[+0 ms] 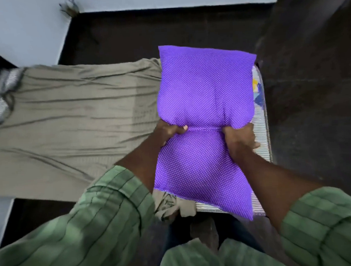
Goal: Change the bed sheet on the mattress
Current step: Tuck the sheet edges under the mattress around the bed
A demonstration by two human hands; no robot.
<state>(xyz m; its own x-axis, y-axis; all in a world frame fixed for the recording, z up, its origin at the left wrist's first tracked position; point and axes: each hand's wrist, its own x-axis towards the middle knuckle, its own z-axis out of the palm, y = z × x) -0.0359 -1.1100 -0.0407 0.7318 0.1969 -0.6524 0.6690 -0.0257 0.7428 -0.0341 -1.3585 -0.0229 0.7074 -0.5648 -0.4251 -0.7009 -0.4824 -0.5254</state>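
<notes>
A purple pillow [205,90] with small white dots is held over the right end of the mattress. My left hand [167,133] grips its left side at the middle, and my right hand [240,137] grips its right side, so the pillow is squeezed in at its waist. A wrinkled beige sheet [68,122] covers the mattress to the left. The striped mattress [262,132] shows bare along the right edge beside the pillow and at the far left end.
Dark floor [311,105] surrounds the mattress at the back, right and front left. A pale wall [22,29] stands at the back left. A bunched piece of beige cloth [170,204] hangs at the mattress's near edge under the pillow.
</notes>
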